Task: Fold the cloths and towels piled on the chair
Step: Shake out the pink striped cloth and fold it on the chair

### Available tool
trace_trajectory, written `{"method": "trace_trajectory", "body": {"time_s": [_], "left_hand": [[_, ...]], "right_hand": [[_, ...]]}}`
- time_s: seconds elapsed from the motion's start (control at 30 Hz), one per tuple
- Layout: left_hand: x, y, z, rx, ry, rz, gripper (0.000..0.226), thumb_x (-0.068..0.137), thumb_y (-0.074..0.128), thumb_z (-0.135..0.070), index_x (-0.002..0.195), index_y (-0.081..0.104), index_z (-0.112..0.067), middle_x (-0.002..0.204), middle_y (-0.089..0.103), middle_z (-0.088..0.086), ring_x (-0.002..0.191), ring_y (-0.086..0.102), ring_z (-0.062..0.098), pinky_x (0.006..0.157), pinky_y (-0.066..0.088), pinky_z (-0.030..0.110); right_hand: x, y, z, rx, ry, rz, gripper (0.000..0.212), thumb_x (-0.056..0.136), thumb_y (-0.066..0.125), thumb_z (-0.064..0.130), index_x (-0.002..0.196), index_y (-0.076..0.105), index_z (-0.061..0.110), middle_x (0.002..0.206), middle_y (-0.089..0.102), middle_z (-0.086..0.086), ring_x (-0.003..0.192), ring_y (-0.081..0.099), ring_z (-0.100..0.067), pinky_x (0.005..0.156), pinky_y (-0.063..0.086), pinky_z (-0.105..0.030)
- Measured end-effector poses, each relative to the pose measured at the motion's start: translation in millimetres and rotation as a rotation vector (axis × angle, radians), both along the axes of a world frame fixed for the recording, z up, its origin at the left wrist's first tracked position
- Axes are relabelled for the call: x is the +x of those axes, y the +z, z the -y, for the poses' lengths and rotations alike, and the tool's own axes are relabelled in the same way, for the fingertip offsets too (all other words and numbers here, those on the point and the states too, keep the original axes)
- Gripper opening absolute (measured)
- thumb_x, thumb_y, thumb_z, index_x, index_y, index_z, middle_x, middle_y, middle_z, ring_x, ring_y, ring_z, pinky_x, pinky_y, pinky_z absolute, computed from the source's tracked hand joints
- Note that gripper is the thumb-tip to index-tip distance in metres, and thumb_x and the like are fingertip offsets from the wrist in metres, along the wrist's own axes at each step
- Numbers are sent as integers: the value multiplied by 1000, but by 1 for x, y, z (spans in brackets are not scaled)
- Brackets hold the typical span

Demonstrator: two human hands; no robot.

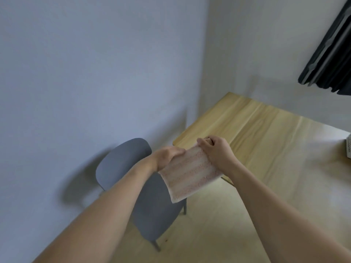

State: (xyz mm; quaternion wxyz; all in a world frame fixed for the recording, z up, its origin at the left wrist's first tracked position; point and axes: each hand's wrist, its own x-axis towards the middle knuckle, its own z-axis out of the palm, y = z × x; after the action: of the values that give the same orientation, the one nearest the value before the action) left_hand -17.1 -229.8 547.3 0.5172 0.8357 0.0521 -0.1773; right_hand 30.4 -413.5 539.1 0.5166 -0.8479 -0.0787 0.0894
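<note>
The white object (348, 149) is being cut off by the right edge; the curtain (330, 54) too.

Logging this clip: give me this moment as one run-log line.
stage: folding mid-air | left hand: grips pink striped towel | right hand: grips towel's top edge | below: grey upholstered chair | beside: wooden table

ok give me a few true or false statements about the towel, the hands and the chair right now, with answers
1. Both hands grip the pink striped towel. True: the left hand and the right hand each hold its top edge.
2. The towel lies flat on the wooden table. False: it hangs in the air from the hands.
3. The grey chair stands left of the table. True.
4. A heap of towels shows on the chair seat. False: none is visible there.
</note>
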Motion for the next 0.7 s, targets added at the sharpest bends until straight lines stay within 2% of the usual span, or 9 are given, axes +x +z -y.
{"method": "trace_trajectory", "body": {"time_s": [0.07,0.13,0.2,0.27,0.37,0.43,0.5,0.57,0.7], "left_hand": [[5,-3,29,4,7,19,39,95,53,-35,102,64,3,97,64,15,89,60,26,82,46,40],[8,-8,63,27,-16,19,49,93,54,-44,106,62,2,103,63,21,92,57,27,87,45,45],[14,-12,97,98,-60,9,45,94,53,-46,99,61,-2,94,61,12,86,54,21,79,44,37],[21,-14,128,136,-82,2,32,96,49,-44,94,60,-14,89,58,-2,82,52,13,73,40,28],[35,-16,171,96,-119,-64,26,97,47,-47,96,58,-23,94,58,-6,88,55,13,74,44,27],[41,-16,202,-41,-108,-164,24,96,50,-45,100,59,-23,99,63,-2,94,62,18,78,50,29],[44,-14,239,-177,-106,-221,31,95,54,-43,113,58,-19,111,67,3,101,66,21,86,54,33],[47,-12,281,-185,-114,-195,37,93,57,-43,117,57,-16,115,66,5,103,66,22,91,53,36],[57,-13,355,-82,-31,-53,30,89,64,-40,106,60,-16,107,67,6,98,65,25,90,51,41]], "right_hand": [[9,7,36,-14,10,24,46,91,56,42,85,56,-4,71,44,-4,64,42,-16,57,35,-29],[16,9,72,-48,21,13,45,91,55,43,79,53,0,72,43,-5,65,42,-17,58,35,-29],[24,9,104,-69,37,-24,37,90,56,46,75,48,13,71,42,-4,65,40,-18,59,35,-30],[31,8,133,-94,45,-59,35,88,56,49,75,48,17,70,43,-4,64,41,-18,59,35,-31],[38,8,179,-80,12,-73,36,87,57,50,78,54,16,70,46,-4,62,43,-17,57,36,-29],[43,10,213,-75,-2,-66,34,87,58,49,78,53,17,70,45,-4,62,42,-17,57,35,-28],[50,13,251,-91,4,-64,34,87,58,49,76,52,18,69,45,-4,62,43,-17,57,36,-29],[59,16,294,-100,18,-80,36,86,59,52,77,55,17,70,48,-4,62,46,-17,59,39,-30],[73,19,372,-69,30,-176,52,86,60,53,93,62,2,81,63,-7,71,59,-22,67,51,-35]]}}
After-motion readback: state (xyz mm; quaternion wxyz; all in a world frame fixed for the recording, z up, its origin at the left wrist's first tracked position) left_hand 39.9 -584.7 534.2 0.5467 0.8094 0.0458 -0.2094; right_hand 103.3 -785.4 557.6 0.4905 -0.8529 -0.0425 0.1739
